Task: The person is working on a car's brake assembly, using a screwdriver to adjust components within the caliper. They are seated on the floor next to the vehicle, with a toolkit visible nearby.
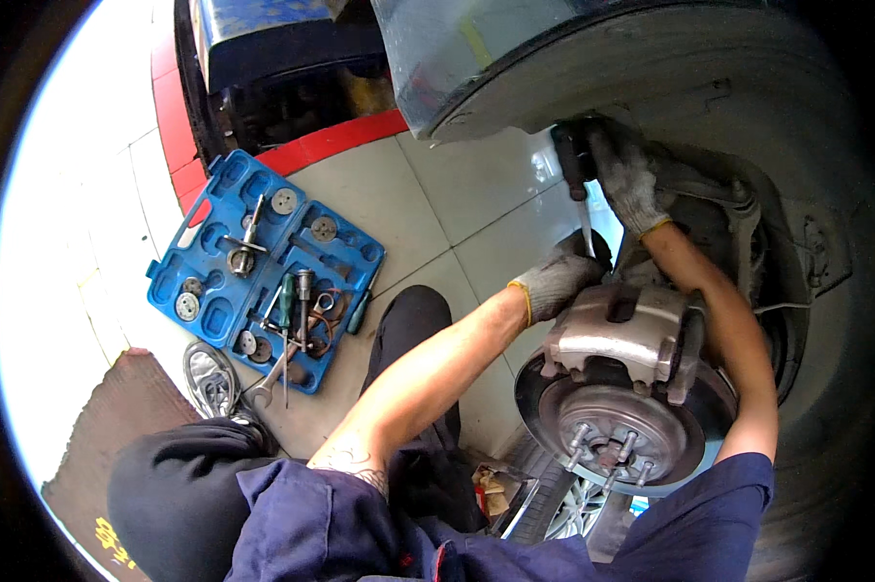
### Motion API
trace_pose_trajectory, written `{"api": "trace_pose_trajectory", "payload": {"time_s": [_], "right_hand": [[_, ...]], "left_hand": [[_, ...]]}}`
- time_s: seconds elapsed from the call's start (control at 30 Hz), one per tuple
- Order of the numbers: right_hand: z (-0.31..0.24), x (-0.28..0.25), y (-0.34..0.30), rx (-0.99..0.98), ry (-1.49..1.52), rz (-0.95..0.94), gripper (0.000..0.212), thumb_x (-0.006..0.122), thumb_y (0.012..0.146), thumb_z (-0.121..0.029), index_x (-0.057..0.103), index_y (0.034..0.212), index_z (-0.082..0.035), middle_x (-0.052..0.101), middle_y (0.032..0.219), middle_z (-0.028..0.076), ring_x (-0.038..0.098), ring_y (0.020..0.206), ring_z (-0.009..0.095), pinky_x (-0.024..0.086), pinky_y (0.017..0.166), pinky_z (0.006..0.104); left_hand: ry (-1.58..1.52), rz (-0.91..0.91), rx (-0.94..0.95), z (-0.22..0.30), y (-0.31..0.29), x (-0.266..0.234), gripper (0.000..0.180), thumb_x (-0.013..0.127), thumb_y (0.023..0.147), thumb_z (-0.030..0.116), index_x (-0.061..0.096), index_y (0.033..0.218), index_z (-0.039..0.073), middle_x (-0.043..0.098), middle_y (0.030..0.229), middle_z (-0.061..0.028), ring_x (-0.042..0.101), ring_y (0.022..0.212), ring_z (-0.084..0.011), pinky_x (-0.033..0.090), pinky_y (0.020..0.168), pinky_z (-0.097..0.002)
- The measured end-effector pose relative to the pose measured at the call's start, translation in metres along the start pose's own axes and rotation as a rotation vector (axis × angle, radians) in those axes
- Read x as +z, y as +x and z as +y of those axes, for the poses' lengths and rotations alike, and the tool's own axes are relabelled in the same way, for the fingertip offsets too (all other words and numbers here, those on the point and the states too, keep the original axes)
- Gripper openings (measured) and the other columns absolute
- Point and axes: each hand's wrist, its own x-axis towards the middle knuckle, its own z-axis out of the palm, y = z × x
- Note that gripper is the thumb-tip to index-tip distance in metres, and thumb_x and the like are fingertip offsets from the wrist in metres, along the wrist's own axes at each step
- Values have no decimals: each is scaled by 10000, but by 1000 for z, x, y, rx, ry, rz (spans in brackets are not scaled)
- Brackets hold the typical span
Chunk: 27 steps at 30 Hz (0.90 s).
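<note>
My right hand (626,175), in a grey glove with dark fingertips, is closed around the dark handle of a screwdriver (575,163) beyond the brake caliper. The shaft points down toward my left hand (561,279), also gloved, just behind the caliper. Its fingers curl near the shaft's end; what they grip is hidden. The silver brake caliper (617,335) sits over the brake disc (531,388), whose hub (612,436) bears several bare wheel studs. My right forearm passes along the far side of the caliper.
A dark fender (515,58) and wheel arch hang overhead, with a suspension arm (743,218) at right. An open blue tool case (219,209) with round adapters, a green screwdriver (286,301) and a wrench (274,376) lies on the tiles at left. A tire (544,495) lies below the hub.
</note>
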Motion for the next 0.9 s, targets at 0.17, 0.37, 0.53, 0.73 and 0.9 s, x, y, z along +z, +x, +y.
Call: {"api": "trace_pose_trajectory", "payload": {"time_s": [0.17, 0.37, 0.53, 0.73, 0.9], "right_hand": [[29, 1, 2, -231, -152, 99, 299, 492, 988, -291, 591, 1143, -56, 675, 969, 89, 660, 758, 186, 531, 680, 292], [-2, -6, -4, 66, 224, -63, 393, 506, 972, -354, 583, 1184, -32, 677, 903, 81, 653, 806, 148, 519, 697, 280], [5, -12, -7, -57, -214, 194, 407, 518, 965, -363, 574, 1186, -26, 666, 989, 132, 654, 851, 193, 526, 726, 320], [26, 0, 4, -55, -149, 26, 368, 469, 992, -312, 549, 1229, -42, 611, 1103, 179, 601, 988, 318, 475, 872, 433], [42, -4, 5, -64, -390, 138, 433, 496, 982, -350, 516, 1261, -20, 622, 1160, 155, 662, 910, 218, 535, 792, 334]], "left_hand": [[-903, -36, -234, -38, -5, 13, 233, 541, 934, 102, 536, 1152, 18, 583, 1155, -120, 564, 1048, -190, 454, 933, -309], [-722, -10, -215, -20, -1, 10, 231, 552, 947, 143, 537, 1135, 9, 620, 1089, -107, 611, 971, -184, 484, 899, -285], [-54, -86, -144, 8, 7, 8, 176, 564, 930, 117, 572, 1079, 25, 619, 1041, -69, 592, 912, -169, 470, 876, -300], [-961, 27, -210, -27, -17, 14, 179, 518, 951, 93, 525, 1119, 35, 568, 1154, -82, 549, 1052, -158, 430, 949, -279], [70, 16, -31, 10, -2, 3, 269, 580, 828, 74, 536, 1088, 23, 606, 1016, -103, 564, 957, -216, 443, 878, -305]]}}
